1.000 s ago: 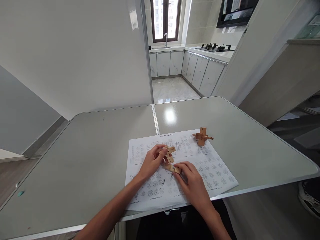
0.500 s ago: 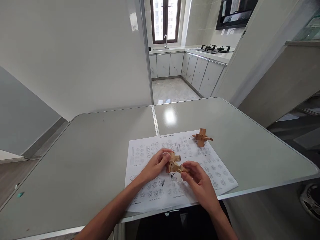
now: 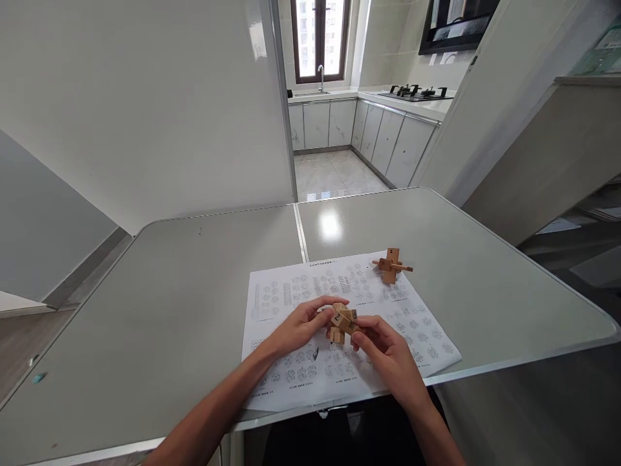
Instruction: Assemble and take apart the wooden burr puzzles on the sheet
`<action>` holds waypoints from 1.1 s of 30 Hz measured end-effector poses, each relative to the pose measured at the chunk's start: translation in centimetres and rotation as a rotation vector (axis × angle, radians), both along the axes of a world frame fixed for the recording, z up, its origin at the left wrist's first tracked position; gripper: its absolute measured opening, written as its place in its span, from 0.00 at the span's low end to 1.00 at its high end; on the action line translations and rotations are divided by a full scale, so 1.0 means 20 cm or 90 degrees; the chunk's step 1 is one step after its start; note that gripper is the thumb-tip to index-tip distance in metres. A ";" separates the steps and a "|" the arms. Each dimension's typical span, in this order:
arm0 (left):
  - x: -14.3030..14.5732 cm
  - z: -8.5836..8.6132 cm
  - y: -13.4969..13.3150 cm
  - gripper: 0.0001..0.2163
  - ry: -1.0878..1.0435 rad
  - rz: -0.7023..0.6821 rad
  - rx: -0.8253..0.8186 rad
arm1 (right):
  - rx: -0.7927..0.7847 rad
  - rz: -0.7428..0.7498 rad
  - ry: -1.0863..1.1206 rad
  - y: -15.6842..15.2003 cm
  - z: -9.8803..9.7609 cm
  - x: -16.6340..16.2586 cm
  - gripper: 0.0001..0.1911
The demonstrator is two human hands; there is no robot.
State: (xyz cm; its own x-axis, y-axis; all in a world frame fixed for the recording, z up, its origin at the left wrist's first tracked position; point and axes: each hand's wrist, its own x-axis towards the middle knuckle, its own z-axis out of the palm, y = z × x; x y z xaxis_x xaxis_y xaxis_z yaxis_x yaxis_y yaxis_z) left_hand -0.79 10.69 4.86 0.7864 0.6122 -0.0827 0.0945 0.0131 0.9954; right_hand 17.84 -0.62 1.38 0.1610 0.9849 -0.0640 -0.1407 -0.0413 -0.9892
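Both of my hands hold a small wooden interlocking puzzle (image 3: 342,323) just above a printed instruction sheet (image 3: 417,330). My left hand (image 3: 301,327) pinches its left side with fingers curled. My right hand (image 3: 388,353) grips its right and lower side with thumb and fingers. The puzzle's blocks are light wood with black marks on some faces. A second, darker wooden cross-shaped puzzle (image 3: 392,265) stands alone on the sheet's far right corner, out of reach of either hand.
The sheet lies on a grey folding table (image 3: 169,304) with a seam down its middle and a rounded metal rim. Behind it stand a white wall panel (image 3: 145,110) and a kitchen doorway with cabinets (image 3: 334,120). A counter (image 3: 557,142) rises at right.
The wooden pieces were spread apart on the sheet a second ago; now they are brought together into one cluster held between both hands, lifted slightly and nearer to me.
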 end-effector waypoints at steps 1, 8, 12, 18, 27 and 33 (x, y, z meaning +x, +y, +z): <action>0.00 0.00 0.00 0.18 0.001 -0.004 -0.002 | 0.000 0.007 0.004 0.00 0.00 0.00 0.15; -0.01 -0.01 0.00 0.19 -0.024 -0.056 -0.056 | -0.025 0.085 0.054 0.01 0.02 0.04 0.15; -0.01 -0.04 0.01 0.19 -0.030 -0.039 -0.123 | -0.029 0.073 0.083 0.00 0.03 0.03 0.16; -0.01 -0.06 0.01 0.19 -0.057 -0.012 -0.226 | -0.032 0.065 0.072 0.00 0.03 0.02 0.17; 0.00 -0.10 0.03 0.20 -0.098 0.005 -0.342 | -0.013 0.057 0.065 -0.01 0.01 0.03 0.15; 0.02 -0.08 0.01 0.21 -0.069 0.057 -0.182 | -0.019 -0.006 0.055 0.02 0.02 0.01 0.17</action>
